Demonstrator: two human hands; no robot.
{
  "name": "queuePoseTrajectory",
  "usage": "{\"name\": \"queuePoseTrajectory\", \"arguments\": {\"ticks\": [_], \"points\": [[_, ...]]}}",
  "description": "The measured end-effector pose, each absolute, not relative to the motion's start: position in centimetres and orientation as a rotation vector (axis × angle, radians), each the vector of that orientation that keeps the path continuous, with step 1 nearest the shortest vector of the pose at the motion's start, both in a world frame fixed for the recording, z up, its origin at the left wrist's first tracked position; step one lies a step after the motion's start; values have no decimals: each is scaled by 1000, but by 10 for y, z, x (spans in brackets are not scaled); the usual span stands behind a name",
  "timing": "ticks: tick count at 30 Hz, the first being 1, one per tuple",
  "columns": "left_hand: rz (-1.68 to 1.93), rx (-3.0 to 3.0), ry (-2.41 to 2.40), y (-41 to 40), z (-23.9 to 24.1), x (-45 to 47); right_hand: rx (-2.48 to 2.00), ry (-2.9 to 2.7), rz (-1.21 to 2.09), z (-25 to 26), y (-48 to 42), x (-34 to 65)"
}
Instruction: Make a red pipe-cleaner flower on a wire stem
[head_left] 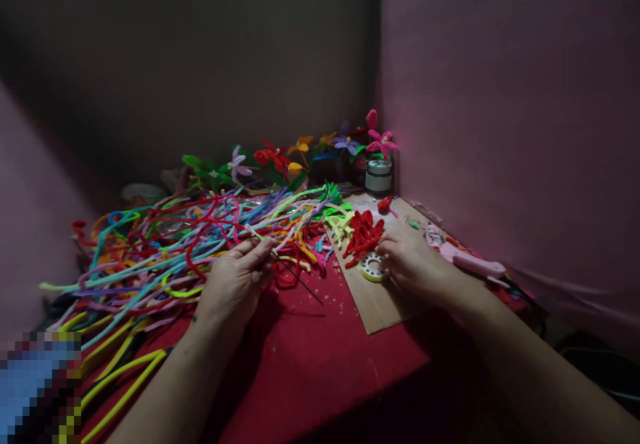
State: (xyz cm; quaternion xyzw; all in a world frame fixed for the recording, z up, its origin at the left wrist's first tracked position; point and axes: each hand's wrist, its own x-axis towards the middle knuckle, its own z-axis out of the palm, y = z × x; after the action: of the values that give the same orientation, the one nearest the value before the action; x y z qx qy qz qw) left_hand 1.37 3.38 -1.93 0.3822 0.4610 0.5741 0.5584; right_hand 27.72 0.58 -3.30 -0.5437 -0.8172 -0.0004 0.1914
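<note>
Between the thumb and fingers of my left hand (243, 267) is a thin dark wire stem (303, 282), slanting down to the right, with a small pale tip near the fingertips. My right hand (413, 264) is over the cardboard sheet (375, 314), its fingers bent together at the edge of a heap of red fuzzy petals (365, 234). Whatever those fingers pinch is hidden. Just under them lies a yellow and white tape roll (373, 267). Short pale yellow fuzzy pieces (341, 229) lie beside the red heap.
Many coloured pipe cleaners (165, 244) cover the left of the red table (320, 377). Yellow-handled tools (125, 377) lie at front left. Finished fuzzy flowers (273, 156) and a jar (379, 177) stand at the back. A pink glue gun (473, 261) lies on the right, by the wall.
</note>
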Motion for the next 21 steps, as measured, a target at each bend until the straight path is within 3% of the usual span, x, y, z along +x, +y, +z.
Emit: {"name": "queuePoseTrajectory", "arguments": {"ticks": [12,21], "points": [[1213,975,893,36,-25,13,-1512,-1972,74,33,55,258],[1246,987,965,31,-20,17,-1579,-1851,114,-1,89,248]]}}
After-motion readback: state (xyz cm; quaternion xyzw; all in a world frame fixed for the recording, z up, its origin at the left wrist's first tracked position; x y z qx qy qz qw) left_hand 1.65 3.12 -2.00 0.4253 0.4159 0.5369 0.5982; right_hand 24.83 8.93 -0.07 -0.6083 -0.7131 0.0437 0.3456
